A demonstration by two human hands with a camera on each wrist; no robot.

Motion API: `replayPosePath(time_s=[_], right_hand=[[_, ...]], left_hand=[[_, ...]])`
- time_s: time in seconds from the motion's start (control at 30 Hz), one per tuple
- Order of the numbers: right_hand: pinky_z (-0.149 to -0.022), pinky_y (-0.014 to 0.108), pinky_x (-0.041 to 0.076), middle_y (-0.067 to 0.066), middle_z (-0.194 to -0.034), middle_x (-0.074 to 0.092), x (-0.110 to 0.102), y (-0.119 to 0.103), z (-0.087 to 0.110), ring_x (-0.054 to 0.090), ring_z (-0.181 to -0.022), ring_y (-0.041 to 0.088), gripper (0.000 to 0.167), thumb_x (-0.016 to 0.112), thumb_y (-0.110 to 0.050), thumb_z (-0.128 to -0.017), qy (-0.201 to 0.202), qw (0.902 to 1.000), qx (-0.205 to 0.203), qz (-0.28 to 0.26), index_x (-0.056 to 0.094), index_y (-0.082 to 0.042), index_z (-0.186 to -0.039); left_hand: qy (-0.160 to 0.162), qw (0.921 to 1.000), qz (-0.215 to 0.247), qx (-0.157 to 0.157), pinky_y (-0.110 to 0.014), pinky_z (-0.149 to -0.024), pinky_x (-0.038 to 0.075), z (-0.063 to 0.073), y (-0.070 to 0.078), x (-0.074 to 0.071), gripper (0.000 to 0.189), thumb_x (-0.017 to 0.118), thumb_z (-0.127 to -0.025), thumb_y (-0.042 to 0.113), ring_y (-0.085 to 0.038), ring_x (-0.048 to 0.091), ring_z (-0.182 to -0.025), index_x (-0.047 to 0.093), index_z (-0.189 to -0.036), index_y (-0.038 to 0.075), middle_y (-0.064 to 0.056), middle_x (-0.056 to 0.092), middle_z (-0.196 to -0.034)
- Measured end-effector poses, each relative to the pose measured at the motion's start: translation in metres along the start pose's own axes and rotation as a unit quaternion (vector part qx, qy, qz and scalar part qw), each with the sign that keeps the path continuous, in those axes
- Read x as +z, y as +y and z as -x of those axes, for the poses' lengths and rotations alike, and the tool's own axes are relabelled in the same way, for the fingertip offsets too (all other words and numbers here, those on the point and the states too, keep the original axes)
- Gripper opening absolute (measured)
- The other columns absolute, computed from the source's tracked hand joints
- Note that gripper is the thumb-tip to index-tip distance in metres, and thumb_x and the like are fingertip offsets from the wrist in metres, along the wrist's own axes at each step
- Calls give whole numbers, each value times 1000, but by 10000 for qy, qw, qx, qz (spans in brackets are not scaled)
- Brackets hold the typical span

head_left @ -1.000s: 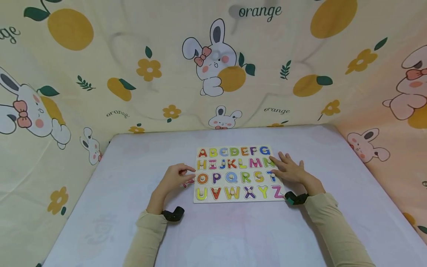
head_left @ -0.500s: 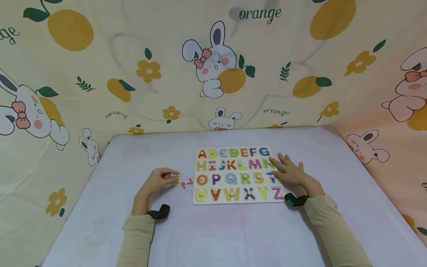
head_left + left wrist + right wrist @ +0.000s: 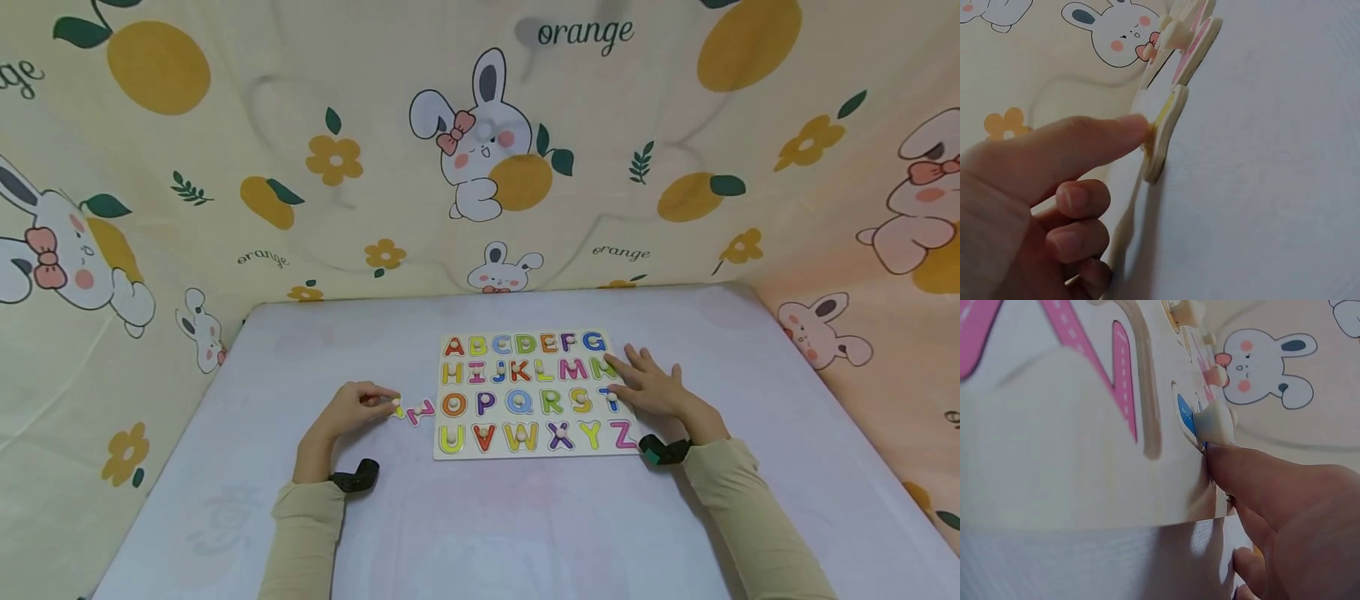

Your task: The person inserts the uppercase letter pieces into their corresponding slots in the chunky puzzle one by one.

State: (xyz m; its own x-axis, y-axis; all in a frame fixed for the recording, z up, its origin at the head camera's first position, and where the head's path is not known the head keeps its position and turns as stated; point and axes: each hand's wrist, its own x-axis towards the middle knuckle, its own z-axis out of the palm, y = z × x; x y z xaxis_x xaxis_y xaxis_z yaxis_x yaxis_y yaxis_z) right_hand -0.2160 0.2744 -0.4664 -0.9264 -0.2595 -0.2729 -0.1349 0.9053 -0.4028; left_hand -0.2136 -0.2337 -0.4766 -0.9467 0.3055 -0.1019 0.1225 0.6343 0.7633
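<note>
The wooden alphabet puzzle board (image 3: pixel 536 419) lies mid-table, its colourful letters in four rows, mostly with round knobs. To its left my left hand (image 3: pixel 354 411) pinches a small yellow letter piece (image 3: pixel 1163 125) between thumb and index finger, the other fingers curled beneath. That piece stands close over the table. Between it and the board lies a loose pink letter piece (image 3: pixel 420 412) with a knob. My right hand (image 3: pixel 651 385) rests on the board's right side, fingers spread over N and T. Its thumb touches the board beside the blue T (image 3: pixel 1186 415) and its pale knob.
A white cloth covers the table (image 3: pixel 510 525). Behind and around it hangs a curtain (image 3: pixel 600 108) printed with rabbits and oranges. Black cameras sit on the left wrist (image 3: pixel 356 477) and the right wrist (image 3: pixel 666 450).
My left hand has moved left from the board's edge, past the pink piece, to the yellow piece and pinches it. My right hand stays put on the board.
</note>
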Motion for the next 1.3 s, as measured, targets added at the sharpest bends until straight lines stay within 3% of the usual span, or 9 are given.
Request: replayPosePath(time_s=[0.27,0.57,0.8,0.93,1.13,1.3], right_hand=[[-104,79,-9,26,-160,5,0,-2,0,-2,-145,55,71,47,-52,-95,-19,10000,-19,23,25,-17,-153],[-104,78,-10,26,-160,4,-1,-3,1,-2,-145,55,70,46,-53,-95,-16,10000,6,23,25,-17,-153],[-104,79,-9,27,-160,5,0,-3,-1,-1,-144,55,70,46,-52,-96,17,10000,8,88,25,-17,-152],[-104,79,-9,27,-159,5,0,-3,-1,-1,-144,56,69,47,-51,-96,14,10000,0,67,25,-16,-152],[-104,79,-8,27,-159,5,0,-3,-1,-1,-144,56,69,46,-50,-96,35,9999,-6,95,25,-16,-152],[-104,78,-9,27,-159,5,0,-2,0,-1,-144,55,69,45,-51,-96,17,10000,-14,73,25,-16,-152]], left_hand=[[144,9996,-99,208,-19,-63,35,0,-1,2,22,71,-84,12,-6,41,-66,74,-103,1,3,46,-70],[435,9986,103,273,-20,-62,34,1,1,-1,22,75,-81,14,-6,40,-66,74,-100,2,3,44,-69],[644,9975,286,102,-20,-62,34,0,2,-1,22,78,-79,16,-7,39,-65,72,-94,2,4,41,-67],[701,9975,75,83,-20,-63,35,-1,2,1,23,79,-78,20,-6,39,-64,69,-89,2,4,40,-66],[660,9977,-170,-11,-21,-64,34,-1,2,1,23,78,-79,20,-7,38,-64,66,-87,2,4,39,-65],[432,9989,-175,-26,-22,-66,35,0,1,-1,23,75,-82,17,-9,40,-66,71,-97,0,3,42,-68]])
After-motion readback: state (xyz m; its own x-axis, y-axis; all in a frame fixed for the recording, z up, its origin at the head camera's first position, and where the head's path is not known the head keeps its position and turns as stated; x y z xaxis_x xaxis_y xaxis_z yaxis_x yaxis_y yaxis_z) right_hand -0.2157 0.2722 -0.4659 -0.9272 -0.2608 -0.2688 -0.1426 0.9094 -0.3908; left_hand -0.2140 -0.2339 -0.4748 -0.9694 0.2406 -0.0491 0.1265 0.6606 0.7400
